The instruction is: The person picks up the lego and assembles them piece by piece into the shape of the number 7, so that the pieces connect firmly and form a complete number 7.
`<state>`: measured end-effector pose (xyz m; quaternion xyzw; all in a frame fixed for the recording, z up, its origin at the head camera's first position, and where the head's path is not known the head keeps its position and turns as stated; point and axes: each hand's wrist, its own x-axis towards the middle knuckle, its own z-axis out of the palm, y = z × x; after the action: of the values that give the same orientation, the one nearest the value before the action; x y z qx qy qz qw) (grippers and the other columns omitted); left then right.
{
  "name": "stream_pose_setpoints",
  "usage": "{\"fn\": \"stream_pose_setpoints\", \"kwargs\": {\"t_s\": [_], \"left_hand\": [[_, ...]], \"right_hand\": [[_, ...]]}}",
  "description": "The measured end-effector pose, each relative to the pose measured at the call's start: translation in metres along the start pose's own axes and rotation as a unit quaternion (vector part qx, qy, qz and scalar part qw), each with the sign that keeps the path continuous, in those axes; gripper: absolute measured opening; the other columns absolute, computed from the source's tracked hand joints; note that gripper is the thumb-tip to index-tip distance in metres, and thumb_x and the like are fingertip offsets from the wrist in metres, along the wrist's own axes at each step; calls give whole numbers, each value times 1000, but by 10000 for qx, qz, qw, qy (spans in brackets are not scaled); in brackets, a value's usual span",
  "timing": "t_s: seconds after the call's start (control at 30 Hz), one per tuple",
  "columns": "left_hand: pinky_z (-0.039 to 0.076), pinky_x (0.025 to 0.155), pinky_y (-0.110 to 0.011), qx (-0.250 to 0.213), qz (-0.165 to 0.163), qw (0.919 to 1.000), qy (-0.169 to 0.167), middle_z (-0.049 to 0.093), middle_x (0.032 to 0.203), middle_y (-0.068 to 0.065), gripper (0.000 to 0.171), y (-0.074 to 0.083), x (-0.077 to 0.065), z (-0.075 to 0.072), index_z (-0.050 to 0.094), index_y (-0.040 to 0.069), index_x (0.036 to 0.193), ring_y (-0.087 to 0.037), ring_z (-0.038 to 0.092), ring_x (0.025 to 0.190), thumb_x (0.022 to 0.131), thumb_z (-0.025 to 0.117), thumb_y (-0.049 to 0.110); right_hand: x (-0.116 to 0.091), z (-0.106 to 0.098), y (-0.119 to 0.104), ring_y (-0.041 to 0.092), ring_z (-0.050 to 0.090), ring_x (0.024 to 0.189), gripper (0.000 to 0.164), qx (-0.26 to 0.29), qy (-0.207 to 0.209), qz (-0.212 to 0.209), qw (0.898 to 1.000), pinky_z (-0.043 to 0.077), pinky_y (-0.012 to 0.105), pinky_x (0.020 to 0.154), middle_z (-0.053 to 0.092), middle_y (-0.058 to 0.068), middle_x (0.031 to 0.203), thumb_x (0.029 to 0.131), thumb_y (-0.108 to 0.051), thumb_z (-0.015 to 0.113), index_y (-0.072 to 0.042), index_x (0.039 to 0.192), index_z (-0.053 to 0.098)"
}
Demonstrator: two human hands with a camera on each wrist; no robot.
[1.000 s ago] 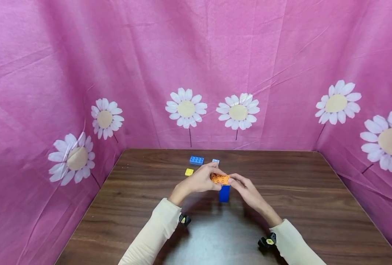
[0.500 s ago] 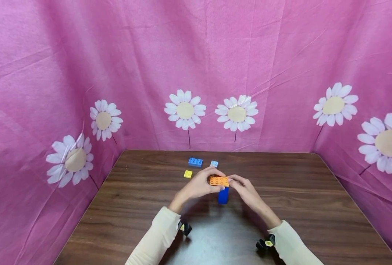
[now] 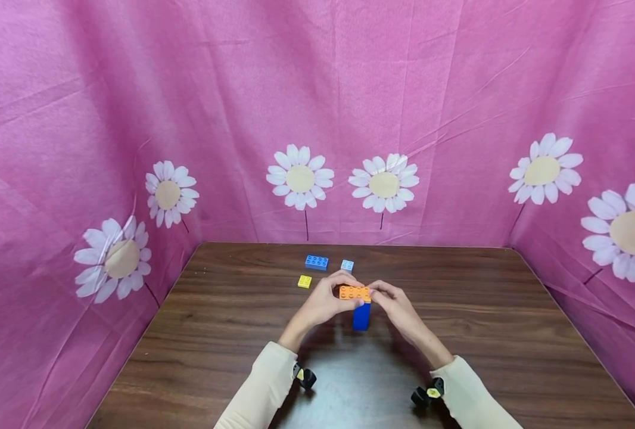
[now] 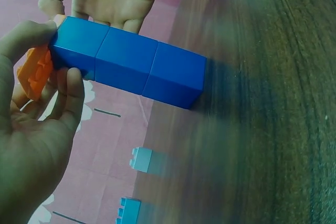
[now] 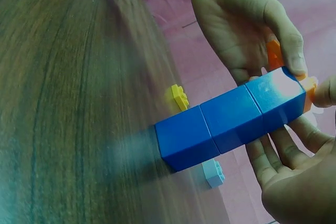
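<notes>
A tower of stacked blue bricks [image 3: 361, 317] stands upright on the table, with three segments showing in the wrist views. An orange studded brick [image 3: 354, 293] sits across its top and juts out to the left. My left hand [image 3: 323, 302] grips the orange brick, thumb on the near side and fingers behind; in the left wrist view its thumb and fingertips [image 4: 75, 85] also reach the topmost blue brick. From the right, my right hand [image 3: 398, 308] pinches the orange brick's right end. The exact seating between orange and blue is partly hidden by fingers.
Behind my left hand lie a blue studded brick [image 3: 316, 263], a small light blue brick [image 3: 347, 266] and a small yellow brick [image 3: 304, 282]. The brown wooden table [image 3: 489, 310] ends at a pink cloth [image 3: 339, 107] with printed daisies.
The orange brick has levelled out slightly on the tower, and more of its studs show. Both hands keep nearly the same place; the left forearm has shifted slightly to the right.
</notes>
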<state>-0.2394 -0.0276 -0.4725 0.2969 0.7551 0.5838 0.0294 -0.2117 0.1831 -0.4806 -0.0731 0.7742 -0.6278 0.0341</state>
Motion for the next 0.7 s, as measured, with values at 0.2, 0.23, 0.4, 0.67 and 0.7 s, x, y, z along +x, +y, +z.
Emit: {"fn": "stream_pose_setpoints", "kwargs": {"t_s": [0.2, 0.23, 0.4, 0.67, 0.7], "left_hand": [[52, 85, -21, -34, -103, 9999, -10, 69, 117, -10, 29, 1, -2, 1, 78, 8, 117, -9, 60, 101, 89, 86, 9], [53, 85, -20, -43, -125, 9999, -18, 68, 117, -10, 30, 1, -2, 1, 78, 9, 118, -9, 61, 101, 89, 85, 10], [54, 89, -22, -155, -278, 9995, 8, 68, 119, -8, 32, -1, -7, 3, 75, 12, 124, -10, 61, 103, 93, 82, 13], [55, 88, -22, -354, -298, 9989, 82, 67, 120, -10, 31, 0, -8, 6, 75, 11, 124, -11, 61, 104, 94, 82, 11], [55, 89, -22, -363, -290, 9989, 102, 67, 121, -10, 31, 0, -8, 6, 75, 10, 124, -12, 61, 104, 94, 82, 11]], "right_hand": [[-1, -1, 1, 19, 62, 108, 29, 30, -34, 82, 10000, 47, 49, 109, 71, 11, 116, 110, -23, 57, 1, 119, 70], [-1, -1, 2, 19, 62, 109, 30, 11, -45, 84, 10000, 47, 50, 109, 71, 11, 116, 110, -25, 57, 0, 119, 70], [-3, -5, 8, 23, 60, 120, 37, -126, -263, 30, 9996, 45, 54, 113, 70, 13, 126, 113, -32, 52, -2, 127, 68], [-10, -14, 20, 17, 61, 126, 39, -174, -907, -715, 9932, 50, 26, 106, 62, 22, 140, 106, -15, 62, 0, 142, 58], [-10, -13, 21, 20, 62, 127, 42, -271, -960, -811, 9917, 51, 24, 105, 62, 22, 140, 104, -13, 65, 0, 143, 57]]}}
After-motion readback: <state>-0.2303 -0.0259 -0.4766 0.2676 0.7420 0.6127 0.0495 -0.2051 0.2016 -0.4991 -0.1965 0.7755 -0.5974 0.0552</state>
